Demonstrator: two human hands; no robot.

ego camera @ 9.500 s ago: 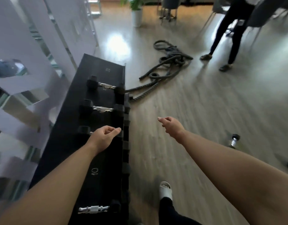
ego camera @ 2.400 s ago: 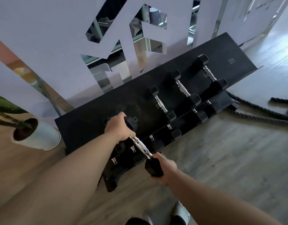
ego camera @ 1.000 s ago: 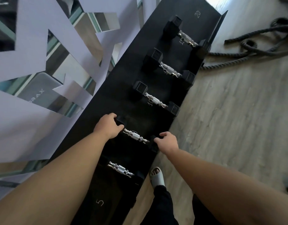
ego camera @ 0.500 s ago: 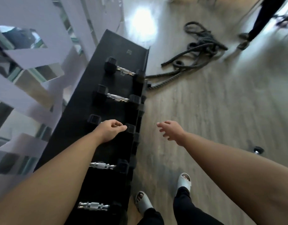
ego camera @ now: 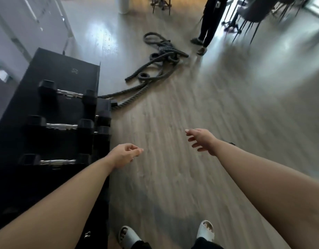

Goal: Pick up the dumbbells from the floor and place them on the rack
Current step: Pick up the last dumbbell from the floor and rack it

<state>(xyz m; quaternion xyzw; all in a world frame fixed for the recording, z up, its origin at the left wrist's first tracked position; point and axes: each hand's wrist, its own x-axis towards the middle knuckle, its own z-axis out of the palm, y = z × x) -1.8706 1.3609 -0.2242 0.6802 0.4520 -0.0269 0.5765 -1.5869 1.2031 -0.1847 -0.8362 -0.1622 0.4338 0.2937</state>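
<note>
The black dumbbell rack runs along the left of the head view. On its top shelf lie three black dumbbells with chrome handles: a far one, a middle one and a near one. My left hand hovers over the floor just right of the rack, fingers loosely curled and holding nothing. Further right, my right hand hangs above the floor with fingers spread and nothing in it. A small dark object peeks out behind my right forearm; what it is I cannot tell.
A thick grey battle rope lies coiled on the wooden floor beyond the rack's far end. A person in black trousers stands at the back, chair legs to their right. My two sandalled feet are at the bottom.
Both hands have come off the rack and moved right, over the floor. My view has swung right, away from the rack; the dumbbell placed a second ago lies on the rack.
</note>
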